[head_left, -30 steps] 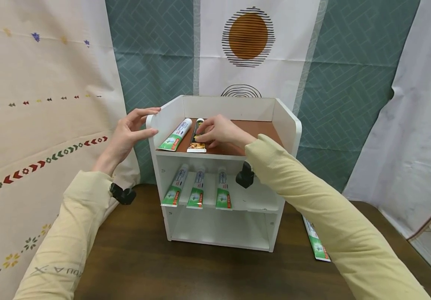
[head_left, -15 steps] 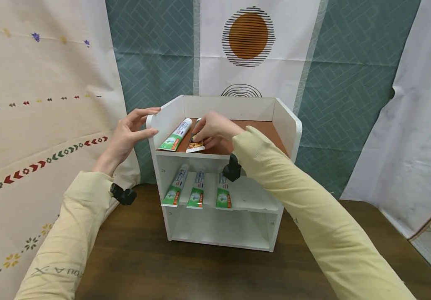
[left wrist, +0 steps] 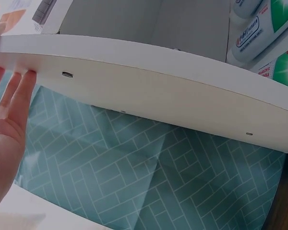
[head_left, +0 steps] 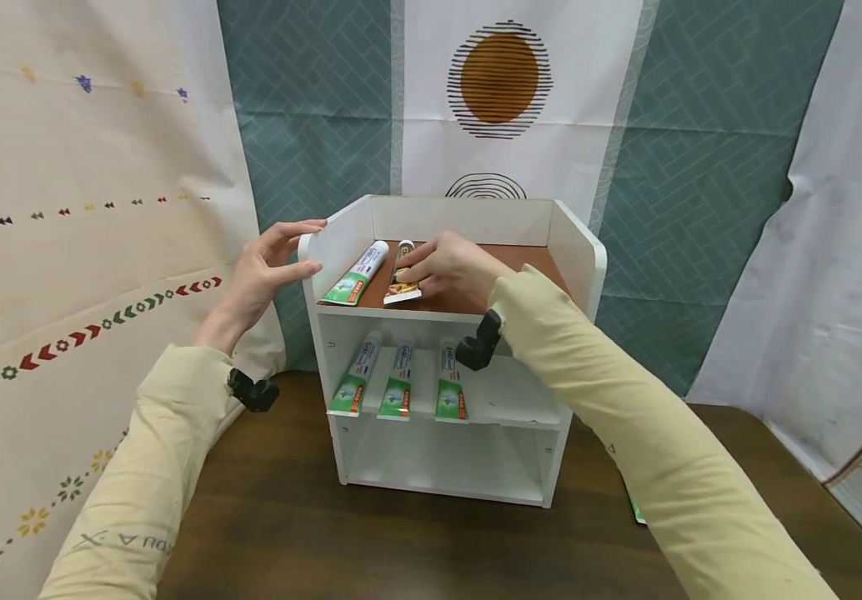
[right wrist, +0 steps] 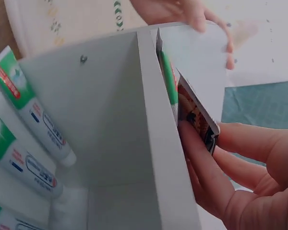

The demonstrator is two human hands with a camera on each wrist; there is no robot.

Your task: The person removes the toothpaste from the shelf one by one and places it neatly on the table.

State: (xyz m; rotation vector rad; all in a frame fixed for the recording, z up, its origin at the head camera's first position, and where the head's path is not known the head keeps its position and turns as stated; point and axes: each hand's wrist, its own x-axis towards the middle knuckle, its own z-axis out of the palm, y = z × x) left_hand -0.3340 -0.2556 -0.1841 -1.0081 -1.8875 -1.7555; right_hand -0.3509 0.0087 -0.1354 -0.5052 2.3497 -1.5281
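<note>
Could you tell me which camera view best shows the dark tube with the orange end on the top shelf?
The head view: the dark tube with the orange end lies whole beside the green-and-white toothpaste tube, the right hand touching it. The right wrist view shows only its crimped end; the left wrist view shows none.

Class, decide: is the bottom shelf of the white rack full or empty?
Empty: the bottom shelf shows only bare white board, while three tubes lie on the shelf above.

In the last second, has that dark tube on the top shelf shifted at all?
Yes, slightly. The dark tube under the right hand has slid back from the shelf's front edge and now tilts toward the green tube.
</note>
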